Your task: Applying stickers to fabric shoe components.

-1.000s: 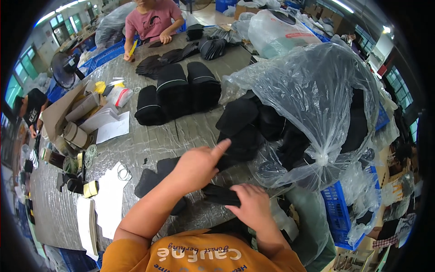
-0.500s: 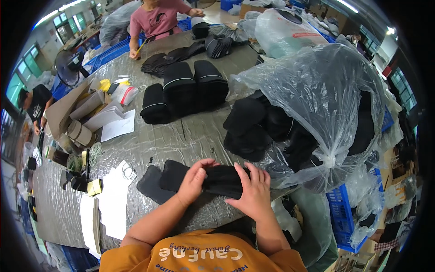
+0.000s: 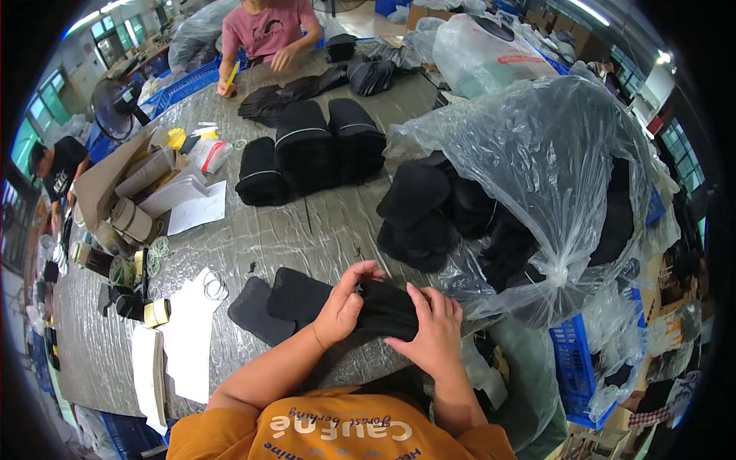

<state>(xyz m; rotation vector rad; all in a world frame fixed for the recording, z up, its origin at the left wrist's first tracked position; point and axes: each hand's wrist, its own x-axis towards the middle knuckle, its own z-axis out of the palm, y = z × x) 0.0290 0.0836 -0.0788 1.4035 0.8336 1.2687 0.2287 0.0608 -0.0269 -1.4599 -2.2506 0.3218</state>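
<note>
One creased black fabric stack sits pinched by right hand, left hand half-spread.

The right hand holds a black stack — left hand at its end.

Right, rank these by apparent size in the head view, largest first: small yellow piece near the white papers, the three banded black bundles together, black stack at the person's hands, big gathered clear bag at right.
1. Clear bag
2. Three banded bundles, together
3. Black stack, partly covered
4. Small yellow piece
</note>
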